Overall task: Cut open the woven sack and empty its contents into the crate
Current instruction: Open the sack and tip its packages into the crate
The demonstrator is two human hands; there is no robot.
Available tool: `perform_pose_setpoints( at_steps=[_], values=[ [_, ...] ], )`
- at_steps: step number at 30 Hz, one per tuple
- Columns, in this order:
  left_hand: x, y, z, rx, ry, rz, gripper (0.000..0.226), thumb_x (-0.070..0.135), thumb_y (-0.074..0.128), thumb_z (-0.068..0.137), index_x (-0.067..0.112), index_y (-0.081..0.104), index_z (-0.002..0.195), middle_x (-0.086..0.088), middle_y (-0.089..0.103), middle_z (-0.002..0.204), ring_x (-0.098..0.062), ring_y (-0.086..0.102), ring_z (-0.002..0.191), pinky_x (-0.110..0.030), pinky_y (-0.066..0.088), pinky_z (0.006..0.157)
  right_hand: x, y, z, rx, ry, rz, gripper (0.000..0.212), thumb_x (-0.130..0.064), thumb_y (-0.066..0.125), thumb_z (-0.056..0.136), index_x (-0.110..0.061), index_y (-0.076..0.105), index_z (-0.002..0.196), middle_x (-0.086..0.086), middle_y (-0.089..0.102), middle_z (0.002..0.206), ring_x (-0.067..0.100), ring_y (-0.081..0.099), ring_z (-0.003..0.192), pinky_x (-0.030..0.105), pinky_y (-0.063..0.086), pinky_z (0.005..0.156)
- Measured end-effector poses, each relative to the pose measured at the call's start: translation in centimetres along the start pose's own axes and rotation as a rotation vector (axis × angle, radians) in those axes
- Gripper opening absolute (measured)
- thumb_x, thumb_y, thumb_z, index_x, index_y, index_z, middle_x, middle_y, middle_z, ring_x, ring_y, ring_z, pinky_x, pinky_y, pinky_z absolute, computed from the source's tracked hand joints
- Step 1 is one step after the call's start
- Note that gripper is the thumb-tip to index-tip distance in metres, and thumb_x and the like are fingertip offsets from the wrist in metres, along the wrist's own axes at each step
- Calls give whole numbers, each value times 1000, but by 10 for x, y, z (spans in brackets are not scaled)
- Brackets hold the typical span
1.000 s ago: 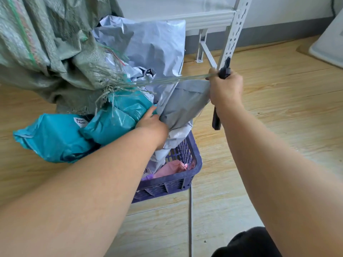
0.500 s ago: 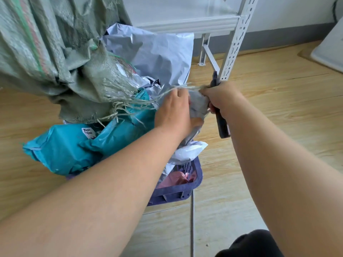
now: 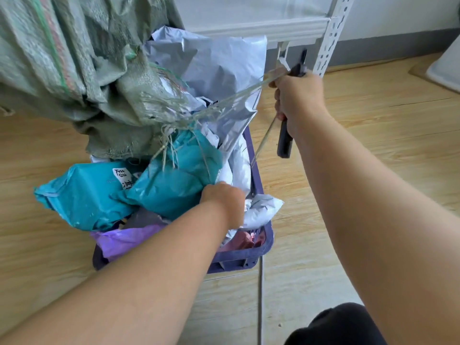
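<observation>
A grey-green woven sack (image 3: 74, 61) hangs over the purple crate (image 3: 249, 257), its cut edge frayed into loose strands (image 3: 224, 103). Teal parcels (image 3: 171, 185), grey and white mailers (image 3: 219, 68) and a purple bag (image 3: 124, 239) spill from it and heap over the crate. My right hand (image 3: 296, 95) grips a dark-handled knife (image 3: 285, 140) up by the shelf post, with frayed strands stretched taut from the sack to it. Down among the parcels, my left hand (image 3: 224, 200) reaches between the teal parcel and the white mailers; its fingers are hidden.
A white metal shelf frame (image 3: 326, 38) stands right behind the crate. The floor is light wood planks (image 3: 373, 145). A pale flat object (image 3: 445, 70) lies at the far right. A dark clothed knee (image 3: 336, 324) shows at the bottom right.
My left hand has dropped from the strands near the knife down into the parcels. My right hand has pulled up and to the right, stretching the frayed strands.
</observation>
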State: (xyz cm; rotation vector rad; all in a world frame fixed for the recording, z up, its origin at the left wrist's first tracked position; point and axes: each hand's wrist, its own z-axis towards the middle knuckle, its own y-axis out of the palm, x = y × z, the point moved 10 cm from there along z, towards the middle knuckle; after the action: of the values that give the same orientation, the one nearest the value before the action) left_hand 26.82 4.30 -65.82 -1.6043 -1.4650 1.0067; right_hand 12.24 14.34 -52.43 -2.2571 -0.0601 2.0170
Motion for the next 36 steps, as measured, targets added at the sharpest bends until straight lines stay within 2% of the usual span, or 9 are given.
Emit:
perform_pose_setpoints(
  at_steps=[8, 13, 18, 20, 23, 25, 28, 32, 36],
  values=[
    [25, 42, 5, -184, 40, 18, 26, 30, 44, 87, 20, 53, 109, -5, 56, 115, -26, 34, 119, -42, 23, 100, -23, 30, -22, -113, -134, 57, 18, -11, 57, 82, -22, 61, 69, -9, 50, 53, 15, 39, 53, 31, 32, 56],
    [20, 22, -5, -216, 44, -130, 41, 26, 47, 90, 12, 44, 128, -9, 53, 129, -32, 38, 127, -41, 33, 106, -1, 28, -20, -126, -130, -143, 14, -26, 59, 91, -17, 64, 80, -2, 53, 61, 21, 49, 57, 35, 41, 60],
    [-14, -64, -43, 396, -160, -297, 54, 46, 62, 82, 27, 47, 130, 0, 47, 132, -25, 42, 122, -41, 38, 96, 48, 19, -7, -111, 36, -264, 13, -27, 61, 87, -16, 59, 81, 7, 62, 69, 24, 60, 63, 37, 50, 61],
    [-6, -42, -68, 464, -192, -263, 76, 60, 63, 75, 33, 32, 139, -1, 30, 142, -27, 24, 133, -53, 23, 106, 79, 25, -7, -139, 136, -346, 15, -22, 62, 83, -15, 53, 73, 9, 59, 69, 26, 57, 63, 37, 49, 60],
    [15, 42, -77, 167, -187, -232, 121, 68, 69, 64, 34, -14, 146, -5, -2, 154, -32, -8, 145, -72, -1, 104, 125, 34, -13, -178, 265, -473, 21, -15, 66, 82, -12, 50, 70, 11, 62, 76, 25, 59, 65, 36, 54, 62],
    [16, 65, -74, 183, -192, -148, 112, 45, 68, 78, 31, -18, 147, -8, -4, 156, -34, -15, 145, -76, -1, 101, 147, 41, -16, -216, 329, -527, 16, -12, 64, 81, -9, 53, 71, 14, 66, 79, 26, 61, 62, 37, 54, 58],
    [16, 61, -71, 346, -180, -129, 76, 17, 51, 90, 30, 7, 150, -8, 15, 156, -35, -1, 146, -77, 8, 102, 155, 49, -16, -244, 321, -637, 18, -12, 61, 81, -11, 46, 70, 12, 63, 82, 25, 60, 66, 32, 51, 61],
    [8, 63, -68, 385, -124, -111, 75, 12, 59, 80, 31, 20, 142, -2, 28, 152, -30, 11, 146, -76, 8, 102, 143, 54, -18, -262, 202, -875, 26, -15, 61, 86, -11, 42, 69, 9, 58, 83, 24, 59, 73, 32, 52, 62],
    [-50, 75, -77, 276, -124, 81, 56, 22, 29, 92, 31, 11, 144, 5, 9, 159, -22, -4, 148, -72, -1, 105, 142, 83, -37, -355, 197, -909, 28, -15, 63, 86, -9, 42, 69, 9, 57, 80, 23, 55, 68, 28, 50, 62]
  ],
)
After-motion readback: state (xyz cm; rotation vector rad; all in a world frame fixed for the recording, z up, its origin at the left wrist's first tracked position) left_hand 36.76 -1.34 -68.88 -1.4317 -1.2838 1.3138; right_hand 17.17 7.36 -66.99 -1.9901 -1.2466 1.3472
